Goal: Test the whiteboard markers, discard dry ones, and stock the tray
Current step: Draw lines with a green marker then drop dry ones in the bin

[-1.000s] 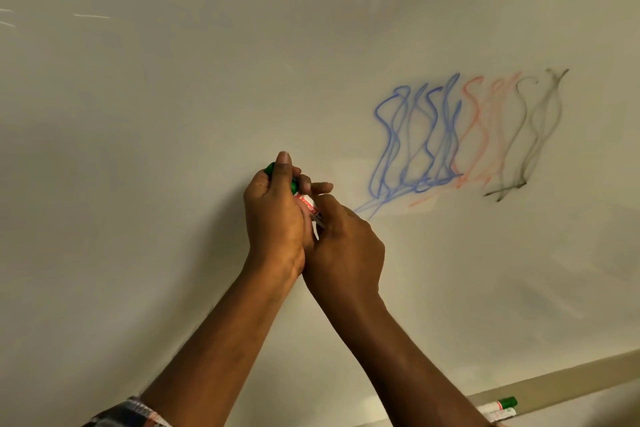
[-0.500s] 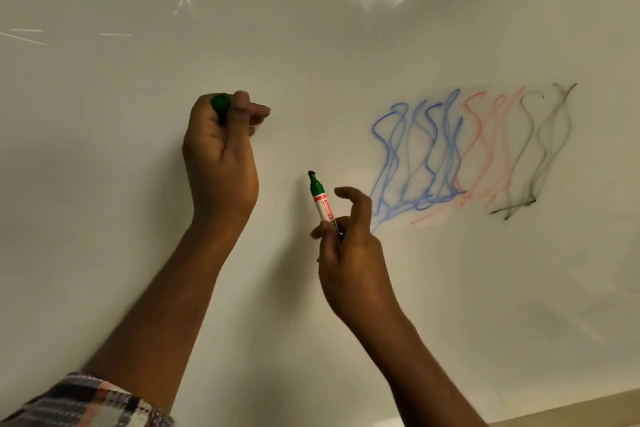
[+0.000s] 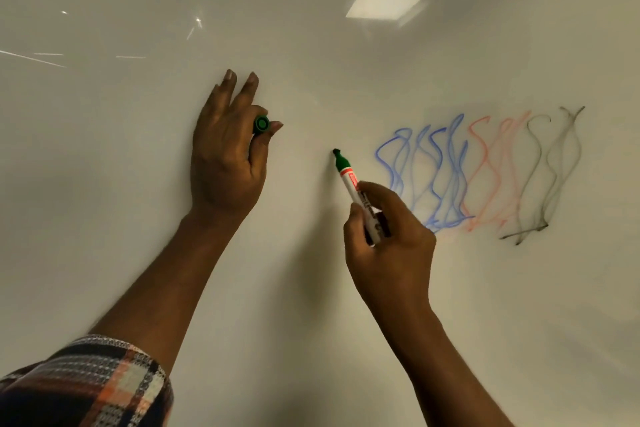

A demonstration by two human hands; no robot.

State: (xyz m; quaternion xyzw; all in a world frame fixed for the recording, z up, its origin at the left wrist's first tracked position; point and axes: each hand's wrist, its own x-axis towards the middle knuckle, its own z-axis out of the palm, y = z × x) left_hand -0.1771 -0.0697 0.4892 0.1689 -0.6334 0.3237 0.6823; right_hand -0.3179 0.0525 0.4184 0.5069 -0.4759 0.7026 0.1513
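Cap point(image 3: 261, 124) is off the green marker point(image 3: 356, 191) now, so I can test it. My left hand point(image 3: 228, 163) pinches the cap, fingers spread on the whiteboard point(image 3: 104, 184). My right hand point(image 3: 388, 239) grips the marker. It slants up and left, tip near the board beside the blue squiggles point(image 3: 426, 173).

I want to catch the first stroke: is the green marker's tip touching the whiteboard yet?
Cannot tell. In the head view the green marker tip sits right at the whiteboard, but no green line shows, and this angle hides any gap.
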